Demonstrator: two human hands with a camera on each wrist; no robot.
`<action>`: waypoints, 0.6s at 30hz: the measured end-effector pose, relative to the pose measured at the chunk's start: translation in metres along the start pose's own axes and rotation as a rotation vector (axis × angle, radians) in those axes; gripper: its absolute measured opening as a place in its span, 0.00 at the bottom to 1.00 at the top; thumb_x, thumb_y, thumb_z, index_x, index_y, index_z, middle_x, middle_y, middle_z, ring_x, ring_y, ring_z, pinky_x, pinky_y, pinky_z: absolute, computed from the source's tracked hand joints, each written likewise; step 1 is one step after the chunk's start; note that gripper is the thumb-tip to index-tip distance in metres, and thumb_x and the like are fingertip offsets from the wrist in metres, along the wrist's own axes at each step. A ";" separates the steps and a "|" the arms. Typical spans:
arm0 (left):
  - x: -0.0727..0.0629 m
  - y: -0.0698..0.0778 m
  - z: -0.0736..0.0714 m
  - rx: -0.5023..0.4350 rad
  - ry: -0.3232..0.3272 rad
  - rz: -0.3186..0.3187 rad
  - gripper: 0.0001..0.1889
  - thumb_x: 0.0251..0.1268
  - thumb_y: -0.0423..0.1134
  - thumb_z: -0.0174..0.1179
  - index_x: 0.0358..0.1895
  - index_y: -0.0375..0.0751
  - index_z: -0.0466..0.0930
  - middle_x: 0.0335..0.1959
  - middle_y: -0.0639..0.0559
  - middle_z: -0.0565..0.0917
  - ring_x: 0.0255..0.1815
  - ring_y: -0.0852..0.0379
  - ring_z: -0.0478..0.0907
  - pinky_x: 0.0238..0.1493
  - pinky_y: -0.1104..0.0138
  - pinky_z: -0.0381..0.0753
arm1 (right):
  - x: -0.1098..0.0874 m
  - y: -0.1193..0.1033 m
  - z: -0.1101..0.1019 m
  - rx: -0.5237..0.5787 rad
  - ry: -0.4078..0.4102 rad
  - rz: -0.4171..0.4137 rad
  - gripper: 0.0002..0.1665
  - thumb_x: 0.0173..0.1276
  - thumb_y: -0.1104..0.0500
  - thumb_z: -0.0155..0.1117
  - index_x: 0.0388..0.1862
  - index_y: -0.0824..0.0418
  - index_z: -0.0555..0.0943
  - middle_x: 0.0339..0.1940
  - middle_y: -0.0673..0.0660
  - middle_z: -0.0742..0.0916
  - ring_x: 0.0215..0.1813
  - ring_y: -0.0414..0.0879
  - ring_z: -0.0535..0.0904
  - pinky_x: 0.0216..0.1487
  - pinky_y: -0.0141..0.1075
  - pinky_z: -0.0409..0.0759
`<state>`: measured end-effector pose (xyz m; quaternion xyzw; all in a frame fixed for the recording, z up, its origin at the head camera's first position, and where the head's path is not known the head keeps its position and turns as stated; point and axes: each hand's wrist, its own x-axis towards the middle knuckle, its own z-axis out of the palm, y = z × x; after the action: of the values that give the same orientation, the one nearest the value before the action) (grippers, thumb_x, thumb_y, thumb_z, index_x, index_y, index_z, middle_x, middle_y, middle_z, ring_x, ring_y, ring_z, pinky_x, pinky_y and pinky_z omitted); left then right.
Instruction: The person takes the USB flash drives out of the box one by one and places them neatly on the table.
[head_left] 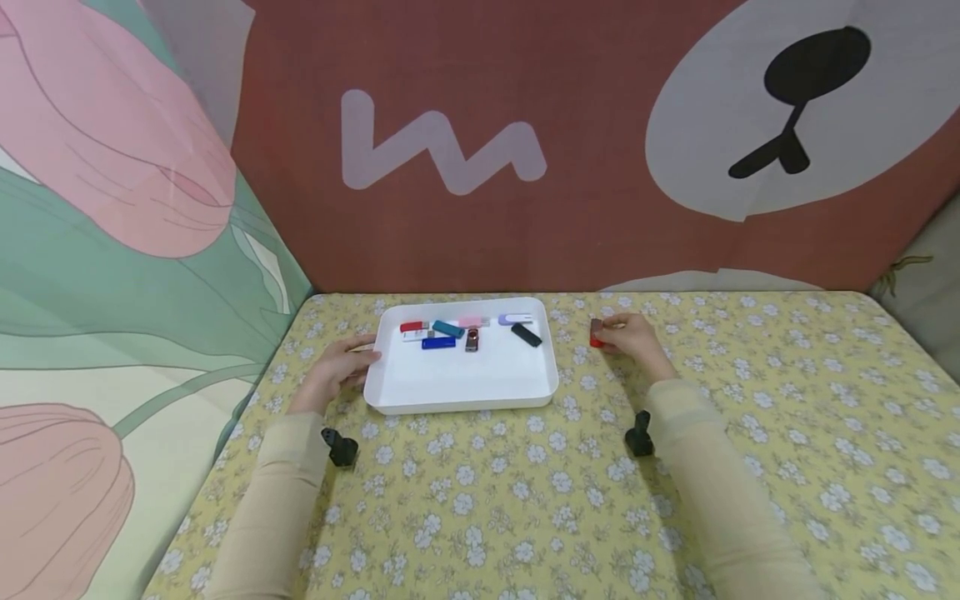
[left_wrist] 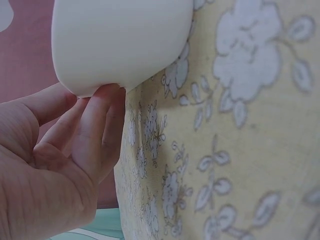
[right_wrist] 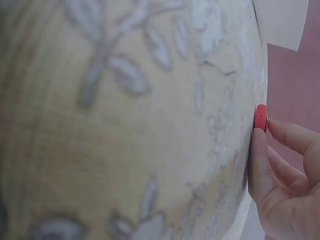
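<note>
- Surface: table (head_left: pixel 480 517), yellow cloth with white flowers.
- Room: back wall (head_left: pixel 570 233) reddish-brown, printed with a pale zigzag and dark-nosed muzzle; left wall (head_left: pixel 180 317) printed with pink flowers, green leaves.
- Container: white tray (head_left: pixel 465 383), shallow, on the cloth, toward the back wall.
- Inside, left cluster: red stick (head_left: pixel 412 327), white stick (head_left: pixel 415 337), blue stick (head_left: pixel 438 342), teal stick (head_left: pixel 448 329), pink stick (head_left: pixel 471 322), brownish stick (head_left: pixel 472 340).
- Inside, right end: purple-white stick (head_left: pixel 514 319), black stick (head_left: pixel 527 335).
- Left hand (head_left: pixel 345 367): fingers bent, tips touching tray's left side; pinching its edge or just resting, can't tell.
- Right hand (head_left: pixel 632 335): thumb and fingers pinch red-and-dark stick (head_left: pixel 596 331), outside tray, right of it; touching cloth or slightly lifted, can't tell.
- Both sleeves (head_left: pixel 738 492) beige.
</note>
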<state>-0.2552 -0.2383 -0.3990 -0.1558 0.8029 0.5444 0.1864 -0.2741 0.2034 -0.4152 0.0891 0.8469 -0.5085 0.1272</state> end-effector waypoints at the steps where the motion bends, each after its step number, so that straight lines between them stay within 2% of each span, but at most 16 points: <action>1: 0.000 0.000 0.000 -0.001 0.000 -0.001 0.29 0.71 0.40 0.52 0.74 0.46 0.58 0.67 0.37 0.70 0.32 0.68 0.79 0.33 0.75 0.78 | 0.000 0.000 0.000 0.000 0.000 0.003 0.31 0.72 0.60 0.53 0.69 0.74 0.62 0.66 0.75 0.70 0.32 0.31 0.77 0.41 0.25 0.81; 5: -0.001 0.000 0.000 0.007 0.000 -0.001 0.29 0.72 0.40 0.52 0.74 0.46 0.58 0.67 0.38 0.70 0.32 0.68 0.79 0.32 0.75 0.77 | 0.000 0.000 -0.001 0.012 -0.003 0.005 0.30 0.73 0.60 0.51 0.69 0.74 0.62 0.66 0.75 0.70 0.32 0.31 0.78 0.42 0.26 0.81; 12: 0.000 0.002 0.003 0.008 0.018 -0.012 0.28 0.72 0.40 0.52 0.73 0.46 0.59 0.67 0.38 0.70 0.34 0.67 0.79 0.33 0.75 0.78 | -0.004 0.004 -0.005 0.103 -0.031 0.011 0.31 0.77 0.56 0.42 0.71 0.74 0.58 0.66 0.73 0.70 0.34 0.31 0.78 0.43 0.25 0.81; 15: 0.001 0.003 0.004 0.016 0.035 -0.018 0.28 0.71 0.39 0.52 0.73 0.46 0.59 0.68 0.39 0.70 0.41 0.63 0.80 0.38 0.74 0.79 | -0.004 0.003 -0.006 0.106 -0.030 0.011 0.31 0.77 0.55 0.41 0.71 0.73 0.58 0.63 0.71 0.72 0.35 0.32 0.78 0.44 0.27 0.81; 18: 0.002 0.003 0.006 0.014 0.056 -0.027 0.28 0.71 0.38 0.51 0.73 0.45 0.59 0.69 0.39 0.69 0.53 0.53 0.79 0.48 0.69 0.79 | -0.004 0.001 -0.006 0.091 -0.013 0.006 0.30 0.77 0.55 0.41 0.70 0.72 0.60 0.52 0.64 0.77 0.34 0.34 0.76 0.43 0.28 0.80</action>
<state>-0.2578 -0.2321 -0.3993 -0.1802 0.8095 0.5316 0.1723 -0.2706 0.2091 -0.4124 0.0943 0.8218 -0.5467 0.1300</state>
